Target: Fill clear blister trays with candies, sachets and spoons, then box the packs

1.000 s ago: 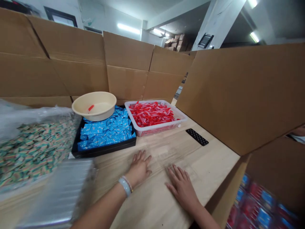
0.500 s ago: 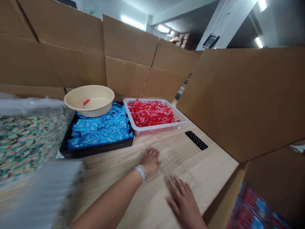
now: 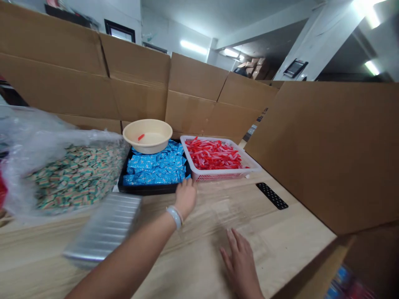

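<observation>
My left hand [image 3: 186, 198] reaches to the front right corner of a black tray [image 3: 156, 189] full of small blue packets [image 3: 152, 168]. Its fingers point forward, seem loosely extended, and show nothing held; motion blurs them a little. My right hand [image 3: 240, 257] rests low over the wooden table with fingers stretched out, holding nothing. Between the hands, faint glossy see-through patches [image 3: 230, 214] lie on the tabletop; I cannot make out what they are. Just beyond my left hand stands a white basket [image 3: 212, 176] heaped with red and pink sticks [image 3: 215, 154].
A cream basin [image 3: 148, 143] with one red piece sits on the packets. At left are a clear bag of striped pieces [image 3: 81, 174] and a stack of clear ridged plastic trays [image 3: 107, 228]. A black perforated strip [image 3: 272, 196] lies at right. Cardboard walls [image 3: 321, 153] enclose the table.
My left hand has moved from the tabletop forward and left to the black tray's corner. The right hand stays low over the table. The view has swung left, showing more of the bag.
</observation>
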Demonstrator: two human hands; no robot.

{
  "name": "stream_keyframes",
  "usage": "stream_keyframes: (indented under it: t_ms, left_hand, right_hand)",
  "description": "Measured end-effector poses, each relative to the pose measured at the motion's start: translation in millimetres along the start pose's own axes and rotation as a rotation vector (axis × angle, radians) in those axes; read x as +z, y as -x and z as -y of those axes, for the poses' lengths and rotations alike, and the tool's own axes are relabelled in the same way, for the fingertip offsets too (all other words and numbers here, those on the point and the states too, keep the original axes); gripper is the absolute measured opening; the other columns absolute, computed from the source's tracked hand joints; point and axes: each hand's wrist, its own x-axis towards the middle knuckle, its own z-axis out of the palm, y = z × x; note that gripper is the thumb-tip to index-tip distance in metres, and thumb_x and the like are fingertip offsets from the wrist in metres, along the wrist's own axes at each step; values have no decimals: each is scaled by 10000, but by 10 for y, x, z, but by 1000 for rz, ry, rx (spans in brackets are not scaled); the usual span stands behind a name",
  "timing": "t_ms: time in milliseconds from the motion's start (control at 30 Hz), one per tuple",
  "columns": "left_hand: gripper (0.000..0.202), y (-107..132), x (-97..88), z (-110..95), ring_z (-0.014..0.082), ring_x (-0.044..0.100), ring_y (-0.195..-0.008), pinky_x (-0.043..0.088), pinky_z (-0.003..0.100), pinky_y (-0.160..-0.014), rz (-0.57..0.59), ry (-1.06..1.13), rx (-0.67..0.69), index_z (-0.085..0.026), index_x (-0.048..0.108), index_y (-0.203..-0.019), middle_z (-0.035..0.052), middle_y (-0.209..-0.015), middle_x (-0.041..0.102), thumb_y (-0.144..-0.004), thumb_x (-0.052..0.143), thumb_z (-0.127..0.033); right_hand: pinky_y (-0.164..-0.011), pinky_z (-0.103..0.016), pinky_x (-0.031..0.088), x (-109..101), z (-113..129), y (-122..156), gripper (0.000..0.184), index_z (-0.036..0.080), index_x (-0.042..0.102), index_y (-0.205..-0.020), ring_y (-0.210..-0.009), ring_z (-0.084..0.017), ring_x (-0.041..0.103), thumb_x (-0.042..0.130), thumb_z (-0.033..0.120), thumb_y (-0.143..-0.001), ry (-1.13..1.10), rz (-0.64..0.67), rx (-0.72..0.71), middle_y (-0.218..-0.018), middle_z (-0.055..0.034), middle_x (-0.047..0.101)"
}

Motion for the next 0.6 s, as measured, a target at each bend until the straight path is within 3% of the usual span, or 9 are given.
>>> stream_keyframes:
  t_ms: [67, 167, 233, 367, 500, 600]
  left_hand:
    - [327, -94, -142, 193, 297, 388, -1102, 327, 460, -862, 17, -36, -124, -55, 476, -1089, 210, -1132, 471, -827, 292, -122]
    - [231, -235, -196, 368, 223, 515, -938, 421, 406, -770, 82, -60, -201, -88, 534, -975, 123, -995, 552, -835, 393, -207]
    - [244, -302, -162, 400, 173, 536, -879, 448, 373, -746, 109, -68, -205, -126, 519, -991, 66, -991, 550, -813, 457, -281]
    - [252, -388, -102, 386, 164, 537, -872, 453, 366, -742, 110, -89, -205, -130, 517, -990, 58, -993, 548, -806, 468, -296]
    - [232, -371, -134, 305, 230, 504, -962, 420, 384, -767, 78, -79, -179, -97, 547, -963, 122, -989, 559, -836, 370, -175]
    - [360, -155, -91, 132, 262, 326, -1160, 296, 409, -910, 22, -45, -76, -130, 410, -1174, 145, -1239, 397, -828, 308, -127]
  right_hand:
    - [-874, -443, 354, -23, 146, -323, 436, 171, 387, -1193, -1058, -264, 436, 399, 377, -808, -67, -11, -25, -1177, -150, 460]
    - [-849, -394, 393, -12, 291, -965, 411, 150, 395, -1193, -1084, -250, 420, 372, 328, -822, -164, -42, -8, -1223, -156, 408]
    - [-835, -371, 408, 35, 320, -1398, 419, 146, 387, -1208, -1098, -247, 413, 363, 310, -823, -218, -41, 22, -1259, -150, 368]
    - [-792, -352, 426, 184, 320, -2021, 467, 187, 350, -1251, -1072, -246, 444, 410, 295, -801, -267, 50, 40, -1313, -131, 303]
    - [-842, -352, 388, 258, 324, -2206, 446, 179, 394, -1224, -1101, -238, 410, 425, 289, -794, -291, 46, 44, -1248, -127, 377]
    - [-858, -349, 379, 179, 139, -2030, 519, 148, 335, -1260, -1120, -232, 390, 429, 339, -786, -346, 24, 85, -1292, -139, 314]
